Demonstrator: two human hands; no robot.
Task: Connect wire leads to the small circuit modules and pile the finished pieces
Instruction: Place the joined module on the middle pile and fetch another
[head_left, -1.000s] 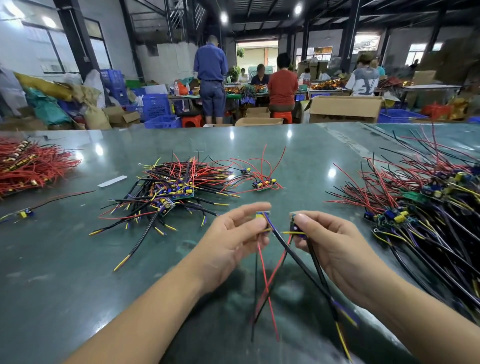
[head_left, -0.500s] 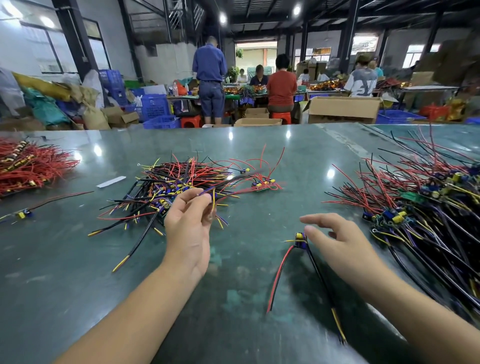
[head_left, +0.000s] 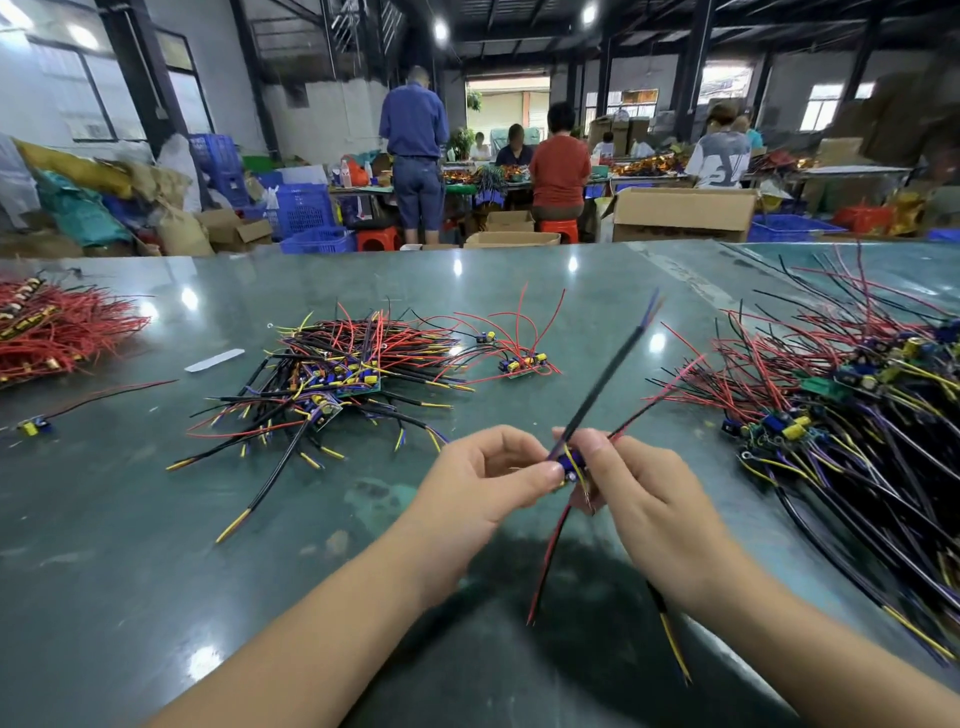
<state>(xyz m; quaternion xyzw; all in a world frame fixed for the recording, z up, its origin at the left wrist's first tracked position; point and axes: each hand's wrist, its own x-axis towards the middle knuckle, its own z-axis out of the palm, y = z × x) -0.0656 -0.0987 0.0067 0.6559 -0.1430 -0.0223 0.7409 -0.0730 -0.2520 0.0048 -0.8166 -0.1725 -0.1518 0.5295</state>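
Above the dark green table, my left hand and my right hand meet and pinch one small circuit module with blue and yellow parts between their fingertips. A black sheathed lead rises from it up to the right, blurred. Red and black leads hang down from it. A pile of wired modules lies at the table's centre left. A larger heap of wired modules covers the right side.
A bundle of red wires lies at the far left. One loose module with a red lead sits near the left edge, a white strip beside the centre pile. Several people work at tables behind, among cardboard boxes and blue crates.
My left hand laid a piece on the centre pile and came back to the right. My right hand lifted the module from the table; both hands now pinch it, its black lead swung upward.
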